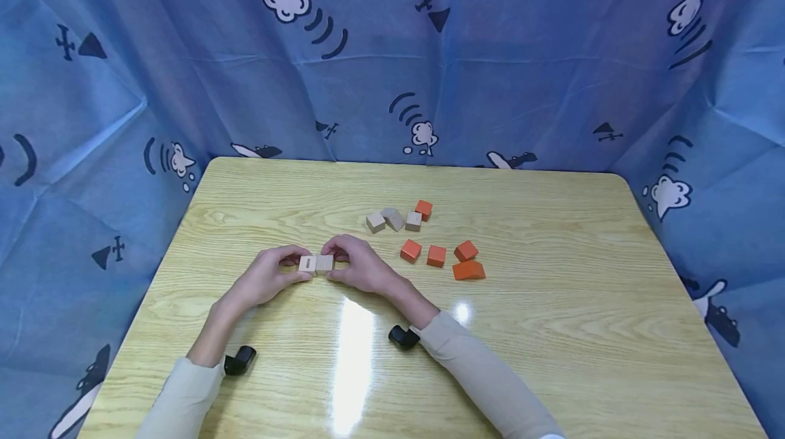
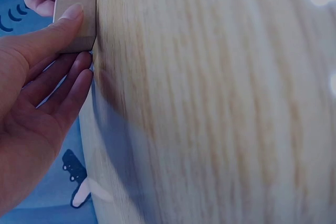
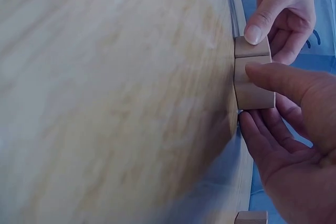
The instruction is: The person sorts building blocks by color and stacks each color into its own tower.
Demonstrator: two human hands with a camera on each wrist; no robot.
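Two pale wooden blocks lie side by side and touching on the left part of the table. My left hand (image 1: 270,277) pinches the left block (image 1: 308,264), which bears a small dark mark on top, between thumb and fingers. The right block (image 1: 325,264) is held the same way by my right hand (image 1: 363,266). In the right wrist view, the right thumb presses the near face of the right block (image 3: 255,95), and the left thumb lies on the left block (image 3: 251,49). Fingers partly hide the blocks' far sides.
Beyond my right hand lie pale wooden blocks (image 1: 375,222) and a pale sloped block (image 1: 393,218). Several orange blocks (image 1: 437,255) and an orange wedge (image 1: 469,270) are spread to the right. A blue patterned curtain (image 1: 368,84) borders the wooden table (image 1: 552,330).
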